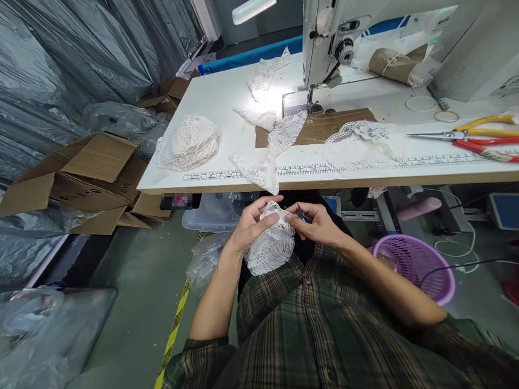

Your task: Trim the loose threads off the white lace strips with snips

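Observation:
My left hand (254,226) pinches the upper edge of a white lace piece (271,251), which hangs down over my lap in front of the table edge. On the other side, my right hand (315,222) is closed around small thread snips (302,214) with a dark tip and a bit of blue. Its fingertips also touch the lace edge. Just above my hands, a strip of white lace (259,168) droops over the table's front edge, running back to the sewing machine's needle area (310,102).
The white table (227,181) bears a lace stack (190,141), more lace (359,138), brown card (336,125), yellow-handled scissors (466,129) and red-handled ones (486,148). A purple basket (413,259) stands at right, an open cardboard box (97,175) at left.

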A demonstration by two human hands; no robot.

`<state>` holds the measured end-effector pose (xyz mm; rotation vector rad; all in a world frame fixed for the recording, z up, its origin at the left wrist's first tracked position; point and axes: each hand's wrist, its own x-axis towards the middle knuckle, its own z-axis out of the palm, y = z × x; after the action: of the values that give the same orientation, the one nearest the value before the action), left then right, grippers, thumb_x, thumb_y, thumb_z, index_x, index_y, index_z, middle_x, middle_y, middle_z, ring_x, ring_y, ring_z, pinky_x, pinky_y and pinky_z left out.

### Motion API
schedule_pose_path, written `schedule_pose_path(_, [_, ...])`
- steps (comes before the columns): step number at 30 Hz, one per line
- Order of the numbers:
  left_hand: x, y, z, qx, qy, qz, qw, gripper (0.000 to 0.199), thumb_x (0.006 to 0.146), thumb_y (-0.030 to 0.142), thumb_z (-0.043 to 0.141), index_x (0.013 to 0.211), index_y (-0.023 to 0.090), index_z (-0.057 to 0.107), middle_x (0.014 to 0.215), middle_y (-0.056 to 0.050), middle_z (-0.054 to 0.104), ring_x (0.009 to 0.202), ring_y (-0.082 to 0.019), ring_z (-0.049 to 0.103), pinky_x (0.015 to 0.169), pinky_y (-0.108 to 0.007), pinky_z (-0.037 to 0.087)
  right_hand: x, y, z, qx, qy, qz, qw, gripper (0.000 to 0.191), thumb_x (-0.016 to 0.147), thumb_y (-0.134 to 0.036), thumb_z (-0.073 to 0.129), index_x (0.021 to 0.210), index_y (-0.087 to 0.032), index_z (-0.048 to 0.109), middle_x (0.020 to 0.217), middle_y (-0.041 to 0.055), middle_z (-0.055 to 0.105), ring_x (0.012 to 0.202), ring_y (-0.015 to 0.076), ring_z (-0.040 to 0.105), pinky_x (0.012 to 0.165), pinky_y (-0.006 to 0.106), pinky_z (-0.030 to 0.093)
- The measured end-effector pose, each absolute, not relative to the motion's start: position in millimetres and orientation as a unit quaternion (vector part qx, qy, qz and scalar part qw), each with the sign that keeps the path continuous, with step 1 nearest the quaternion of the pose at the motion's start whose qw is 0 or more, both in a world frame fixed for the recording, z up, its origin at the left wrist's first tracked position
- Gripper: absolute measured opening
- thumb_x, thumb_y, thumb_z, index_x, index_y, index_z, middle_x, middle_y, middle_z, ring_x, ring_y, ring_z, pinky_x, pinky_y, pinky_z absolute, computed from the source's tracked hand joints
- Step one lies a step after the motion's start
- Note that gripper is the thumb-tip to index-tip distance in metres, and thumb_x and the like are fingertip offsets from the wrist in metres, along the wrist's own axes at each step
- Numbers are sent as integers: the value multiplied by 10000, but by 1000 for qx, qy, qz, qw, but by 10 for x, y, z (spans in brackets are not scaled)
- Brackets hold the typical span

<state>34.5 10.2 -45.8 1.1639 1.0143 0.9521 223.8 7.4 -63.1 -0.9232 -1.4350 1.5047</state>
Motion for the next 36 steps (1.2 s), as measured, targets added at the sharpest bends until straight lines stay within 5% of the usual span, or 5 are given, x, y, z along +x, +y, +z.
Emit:
schedule_pose_path(6, [404,98,-470,472,490,463,568,330,765,457,798,916,167,754,715,-15,687,596,-115,578,581,-237,456,2376,75,-613,-398,-640,516,408,256,885,-400,674,984,-166,704,810,20,640,685,116,546,618,249,449])
schedule_pose_path(11, [361,76,-435,560,501,480,452,254,801,432,774,861,185,779,907,-62,755,842,-175,659,770,-277,500,2435,194,-572,-369,-693,484,386,375,1017,-444,445,1161,-183,672,822,36,661,626,119,544,586,255,433])
schedule_pose_path(19, [381,69,-379,554,525,466,447,267,813,415,755,904,165,782,900,-73,779,804,-184,679,727,-279,510,2242,369,-493,-468,-741,358,322,613,1015,-575,304,648,-177,591,518,-18,446,514,119,411,554,269,281])
schedule_pose_path(36, [327,70,-356,576,523,451,437,186,833,346,729,894,181,791,904,-64,782,811,-177,669,750,-281,502,2168,412,-435,-474,-780,287,290,481,986,-523,362,669,-196,518,545,-19,429,529,110,310,557,281,225])
